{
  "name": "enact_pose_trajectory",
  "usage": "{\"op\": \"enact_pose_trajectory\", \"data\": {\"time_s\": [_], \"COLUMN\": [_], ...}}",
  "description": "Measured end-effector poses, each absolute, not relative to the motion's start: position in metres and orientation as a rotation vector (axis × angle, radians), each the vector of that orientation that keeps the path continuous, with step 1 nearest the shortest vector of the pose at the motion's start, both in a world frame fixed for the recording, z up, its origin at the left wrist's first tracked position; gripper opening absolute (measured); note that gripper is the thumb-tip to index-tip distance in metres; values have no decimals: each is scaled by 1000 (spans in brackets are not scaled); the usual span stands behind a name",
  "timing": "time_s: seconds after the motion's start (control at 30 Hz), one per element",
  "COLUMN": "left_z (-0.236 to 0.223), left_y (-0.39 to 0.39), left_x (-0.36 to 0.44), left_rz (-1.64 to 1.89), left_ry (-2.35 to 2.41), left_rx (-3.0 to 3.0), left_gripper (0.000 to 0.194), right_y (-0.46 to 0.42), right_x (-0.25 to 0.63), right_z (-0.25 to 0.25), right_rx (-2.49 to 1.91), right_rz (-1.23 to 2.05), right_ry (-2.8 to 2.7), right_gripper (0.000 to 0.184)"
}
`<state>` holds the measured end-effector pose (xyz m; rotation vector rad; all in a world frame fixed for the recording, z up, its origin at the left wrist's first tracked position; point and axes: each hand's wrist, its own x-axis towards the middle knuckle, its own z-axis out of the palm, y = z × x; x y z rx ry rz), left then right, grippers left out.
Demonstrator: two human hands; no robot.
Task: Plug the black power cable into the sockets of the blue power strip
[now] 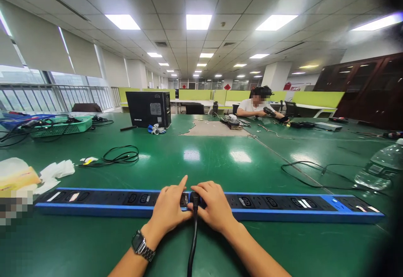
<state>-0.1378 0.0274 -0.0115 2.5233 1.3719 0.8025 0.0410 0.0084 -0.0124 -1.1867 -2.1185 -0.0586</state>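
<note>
A long black power strip (264, 202) with a blue frame lies across the green table in front of me. Near its middle, my right hand (214, 205) grips a black power plug (195, 199) between thumb and fingers, at the strip's face. Whether the plug's pins sit in a socket is hidden. From the plug a black cord (192, 247) runs down towards me. Just left of the plug, my left hand (170, 205) is wrapped over the strip, with its thumb along the near edge and one finger raised. A metal-banded watch is on the left wrist.
At the left are white tissues (58, 171), a coiled black cable (121, 155) and a green basket (67, 126) of cables. A black computer case (149, 109) stands farther back. At the right are a water bottle (380, 165) and a loose cable. Another person (252, 108) works across the table.
</note>
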Motion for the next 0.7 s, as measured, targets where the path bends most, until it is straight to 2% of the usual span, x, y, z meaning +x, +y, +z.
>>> {"op": "enact_pose_trajectory", "data": {"time_s": [0.17,0.3,0.4,0.53,0.7], "left_z": [-13,-13,-13,-13,-12], "left_y": [27,28,28,27,26], "left_x": [-139,-140,-141,-141,-141], "left_rz": [738,740,743,755,727], "left_ry": [1453,1446,1437,1430,1430], "left_rx": [2569,2557,2562,2578,2580], "left_gripper": [83,89,88,86,85], "right_y": [8,11,11,2,-5], "right_x": [41,84,137,181,167], "right_z": [-9,-3,-7,-19,-26], "right_rx": [-1097,-1121,-1280,-1441,-1415], "right_rz": [-145,-208,-96,53,44], "right_ry": [-1953,-1654,-1528,-1540,-1703], "right_gripper": [23,27,33,36,33]}}
